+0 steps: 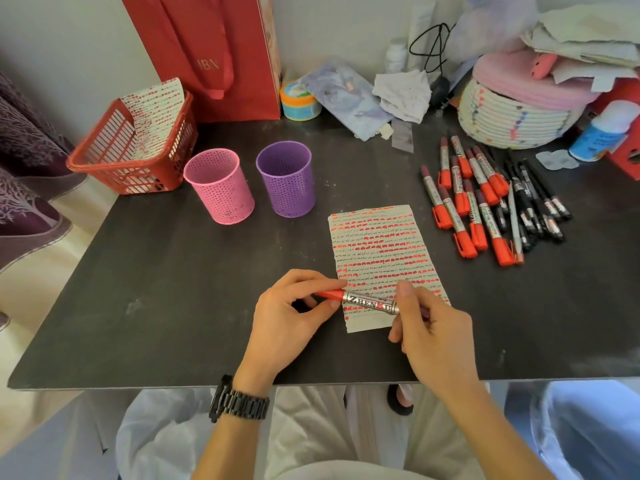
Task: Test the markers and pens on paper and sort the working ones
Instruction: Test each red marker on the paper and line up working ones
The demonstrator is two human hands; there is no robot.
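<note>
Your left hand (294, 313), low in the centre of the frame, pinches the red cap end of a marker (370, 303) between thumb and forefinger. Your right hand (429, 337), just to its right, curls its fingers around the other end of the silver barrel, thumb on top. The marker lies nearly level across the lower end of the paper (377, 237), and whether it touches the sheet cannot be told.

The paper lies flat on the dark counter (173, 289), a little right of centre, covered in rows of short red strokes with thin dark scribbles between them.

To the right of the paper, a loose pile of red-capped markers (467, 202) lies on the counter, with a cluster of black pens (533, 202) touching its right side.

Left of centre and above the paper stand a pink cup (220, 187) and a purple cup (287, 180), upright and side by side. Further left, a red basket (138, 157) holds another sheet marked in red.

A red bag (214, 53) stands against the wall at the upper middle, and a woven basket (512, 119) with a pink lid sits at the upper right. A dark watch (239, 400) is on your left wrist.
</note>
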